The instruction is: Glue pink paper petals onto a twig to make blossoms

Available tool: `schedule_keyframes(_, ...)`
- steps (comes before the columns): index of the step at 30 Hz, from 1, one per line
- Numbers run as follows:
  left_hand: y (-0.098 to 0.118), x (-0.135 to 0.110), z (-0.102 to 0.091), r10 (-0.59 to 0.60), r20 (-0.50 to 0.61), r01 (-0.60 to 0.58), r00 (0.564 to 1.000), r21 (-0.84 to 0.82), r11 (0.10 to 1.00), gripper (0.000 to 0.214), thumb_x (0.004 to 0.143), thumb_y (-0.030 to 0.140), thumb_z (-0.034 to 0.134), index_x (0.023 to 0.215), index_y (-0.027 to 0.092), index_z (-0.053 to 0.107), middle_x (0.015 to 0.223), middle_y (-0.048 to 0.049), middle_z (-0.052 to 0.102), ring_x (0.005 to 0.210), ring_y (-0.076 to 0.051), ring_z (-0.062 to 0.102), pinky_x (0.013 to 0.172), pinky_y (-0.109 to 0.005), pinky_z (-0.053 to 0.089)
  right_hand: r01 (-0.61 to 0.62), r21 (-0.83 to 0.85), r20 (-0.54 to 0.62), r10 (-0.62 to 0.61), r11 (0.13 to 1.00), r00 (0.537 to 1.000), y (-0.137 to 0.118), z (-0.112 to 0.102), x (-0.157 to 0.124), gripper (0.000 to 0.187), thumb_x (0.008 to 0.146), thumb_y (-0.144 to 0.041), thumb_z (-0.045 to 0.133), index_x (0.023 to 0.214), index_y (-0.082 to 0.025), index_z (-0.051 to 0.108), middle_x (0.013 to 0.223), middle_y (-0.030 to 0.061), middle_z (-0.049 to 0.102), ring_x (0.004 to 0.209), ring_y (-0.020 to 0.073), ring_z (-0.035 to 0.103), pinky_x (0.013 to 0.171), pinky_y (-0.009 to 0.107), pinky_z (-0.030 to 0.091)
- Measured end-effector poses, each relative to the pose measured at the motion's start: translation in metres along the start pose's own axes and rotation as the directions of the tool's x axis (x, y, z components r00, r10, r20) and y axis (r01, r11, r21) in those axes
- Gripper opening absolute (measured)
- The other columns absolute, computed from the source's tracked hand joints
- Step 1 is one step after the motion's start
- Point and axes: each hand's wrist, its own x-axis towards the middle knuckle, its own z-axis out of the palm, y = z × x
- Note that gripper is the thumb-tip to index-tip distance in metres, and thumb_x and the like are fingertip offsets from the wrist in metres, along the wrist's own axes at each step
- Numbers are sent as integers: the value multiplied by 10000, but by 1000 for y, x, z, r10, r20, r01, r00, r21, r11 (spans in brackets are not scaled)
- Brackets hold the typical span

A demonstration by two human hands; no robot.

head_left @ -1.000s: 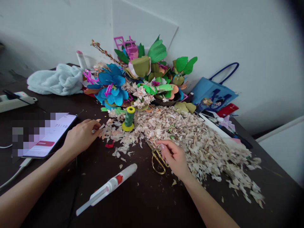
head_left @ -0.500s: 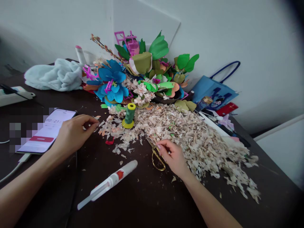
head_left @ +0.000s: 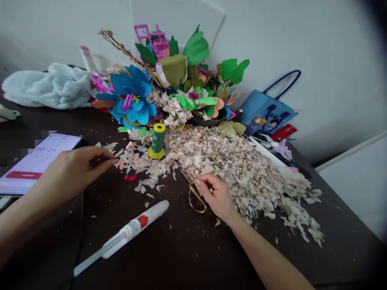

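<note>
At the left edge of the scraps, my left hand (head_left: 80, 164) has its thumb and index fingertips pinched together; whatever lies between them is too small to make out. Beside those fingertips are pale, petal-like scraps (head_left: 131, 155). My right hand (head_left: 216, 195) is closed at the gold-handled scissors (head_left: 197, 203), fingers curled over the handle near the pivot. One handle loop shows, and the blades point into the big heap of dry pale scraps (head_left: 242, 169). A green thread spool (head_left: 157, 141) with yellow ends stands upright between the hands. A white glue gun-like stick tool (head_left: 136, 225) lies in front.
A phone (head_left: 33, 165) showing a timer lies under my left wrist, near a dark cable (head_left: 81, 217). Behind are artificial flowers (head_left: 136, 96), a pale blue cloth (head_left: 48, 86) and a blue bag (head_left: 263, 106). A small red scrap (head_left: 130, 176) lies near the spool.
The whole view has shifted, so things appear farther left and slightly higher. My left hand has moved a little left and down relative to the scraps. My right hand stays at the scissors.
</note>
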Motion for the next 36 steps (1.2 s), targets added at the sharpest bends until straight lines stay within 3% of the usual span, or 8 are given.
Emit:
schedule_keyframes(5,-4,0,10,9,239,8,971,-71,997,419,629,637,519,832,306,675,675,8,684,600,-206,622,581,-310,455,10,22,-60,-8,1000,998,3,2,-2,181,899,-305,517,794,-192,611,577,-22,536,506,109,480,499,242,372)
schedule_keyframes(10,-5,-2,28,85,286,-74,955,-49,996,319,681,518,538,869,295,666,647,2,664,557,-191,600,528,-306,425,18,31,-48,-16,999,999,2,4,-1,178,899,-302,518,793,-192,608,582,-21,539,506,107,475,498,243,374)
schedule_keyframes(15,-5,-2,31,118,247,-103,962,-72,992,271,720,476,494,795,283,669,709,-18,693,625,-191,627,600,-312,453,34,14,-66,-33,999,997,1,2,-2,166,898,-282,524,789,-188,606,574,-26,535,504,103,469,505,243,368)
schedule_keyframes(21,-2,1,19,47,105,-43,993,-34,998,380,700,553,446,823,264,660,740,-36,696,617,-215,622,610,-350,462,42,15,-80,-40,999,996,2,2,-2,160,894,-272,532,785,-182,607,580,-25,528,508,99,461,500,237,362)
schedule_keyframes(27,9,1,13,3,90,3,996,-61,998,493,663,605,441,906,230,651,737,-43,704,627,-215,626,603,-327,463,43,33,-112,-39,999,993,3,3,-3,161,893,-263,530,776,-180,603,566,-30,523,493,92,458,483,225,357)
schedule_keyframes(36,-1,-2,9,102,-23,-102,995,13,995,351,756,538,446,792,259,655,569,39,622,453,-152,537,509,-262,372,45,57,-179,-34,997,983,6,3,-1,138,879,-260,550,792,-178,619,551,-34,510,475,89,443,470,226,356)
